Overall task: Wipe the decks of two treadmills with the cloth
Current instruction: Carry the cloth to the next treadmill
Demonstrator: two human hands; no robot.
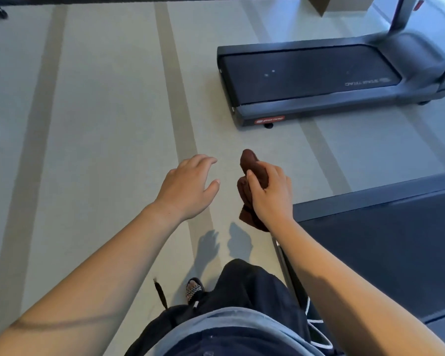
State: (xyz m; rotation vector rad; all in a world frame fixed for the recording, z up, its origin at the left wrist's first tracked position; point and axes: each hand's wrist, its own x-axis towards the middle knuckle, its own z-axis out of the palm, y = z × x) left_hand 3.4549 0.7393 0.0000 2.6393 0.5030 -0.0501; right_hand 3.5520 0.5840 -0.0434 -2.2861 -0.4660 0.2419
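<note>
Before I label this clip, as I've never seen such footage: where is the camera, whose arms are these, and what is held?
One camera, worn on a person's head, took this picture, so the two arms are the wearer's own. The right hand grips a bunched brown cloth; the left hand is open and empty. Below them is a striped floor. The far treadmill lies ahead to the right, pale specks on its dark deck; the near treadmill is only partly in view, low on the right. The cloth touches neither.
</note>
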